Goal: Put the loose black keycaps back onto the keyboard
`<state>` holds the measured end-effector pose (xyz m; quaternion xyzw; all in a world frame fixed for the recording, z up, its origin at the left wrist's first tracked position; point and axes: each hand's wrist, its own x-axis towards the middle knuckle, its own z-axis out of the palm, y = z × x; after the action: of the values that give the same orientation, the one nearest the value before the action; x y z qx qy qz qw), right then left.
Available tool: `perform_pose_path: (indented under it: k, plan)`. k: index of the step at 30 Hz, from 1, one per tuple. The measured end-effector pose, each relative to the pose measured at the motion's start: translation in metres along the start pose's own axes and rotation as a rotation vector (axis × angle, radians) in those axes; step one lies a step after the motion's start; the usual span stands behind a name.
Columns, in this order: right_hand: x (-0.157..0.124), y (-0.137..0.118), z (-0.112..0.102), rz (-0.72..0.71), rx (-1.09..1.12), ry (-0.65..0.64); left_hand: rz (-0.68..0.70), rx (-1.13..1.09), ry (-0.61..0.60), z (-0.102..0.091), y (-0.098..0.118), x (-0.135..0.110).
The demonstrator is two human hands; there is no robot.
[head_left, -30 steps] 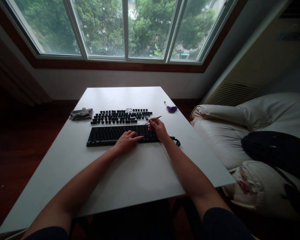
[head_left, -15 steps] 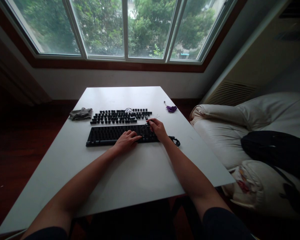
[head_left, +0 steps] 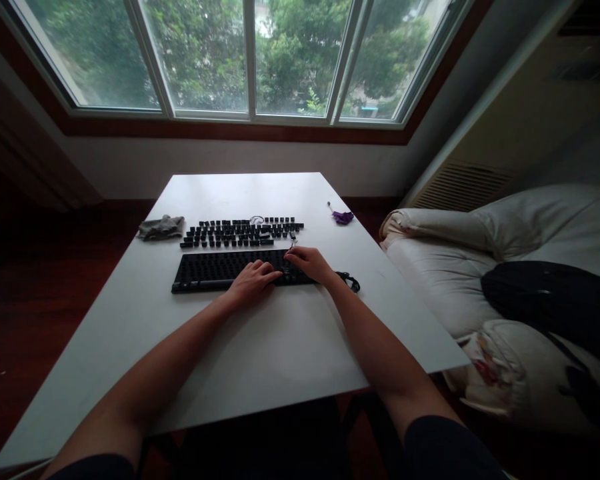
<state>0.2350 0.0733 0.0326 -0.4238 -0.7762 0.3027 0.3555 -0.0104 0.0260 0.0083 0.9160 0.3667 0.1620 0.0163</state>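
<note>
A black keyboard (head_left: 215,270) is laid across the middle of a white table (head_left: 260,360). The left hand (head_left: 253,280) is rested on its near edge, fingers loosely spread and nothing grasped. The right hand (head_left: 307,263) is curled over the keyboard's right end, and a thin tool (head_left: 293,244) is pinched at its fingertips. Loose keycaps (head_left: 240,232) are set in rows just behind the keyboard. A grey cloth (head_left: 161,227) is seen to their left.

1. No lettering, brand, number or sign can be read anywhere in the scene.
2. Any legends on the black keyboard (head_left: 215,270) and the loose keycaps (head_left: 240,232) rowed behind it are too small and dark to read.
</note>
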Motion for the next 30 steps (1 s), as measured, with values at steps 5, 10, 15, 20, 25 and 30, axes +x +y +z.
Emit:
perform_pose_path:
  k: [5,10,15,20,25,30]
  plan:
    - [0.0,0.003,0.003,-0.018,-0.043,0.012,0.0,0.004,0.007,0.001,-0.001,0.0]
    - [0.001,0.009,0.008,-0.032,-0.022,0.0,0.012,0.003,0.008,0.002,-0.002,0.0]
    - [0.002,0.016,0.011,0.077,0.037,-0.011,0.008,-0.01,0.024,0.005,-0.003,-0.001]
    - [-0.001,0.006,0.007,-0.053,-0.003,-0.126,0.005,-0.011,0.024,0.007,-0.004,-0.001]
    - [-0.004,-0.003,0.002,-0.118,-0.029,-0.19,0.003,-0.013,0.018,0.005,-0.004,0.0]
    - [-0.004,0.005,-0.005,-0.085,0.033,-0.162,0.003,-0.015,0.007,0.003,-0.003,0.0]
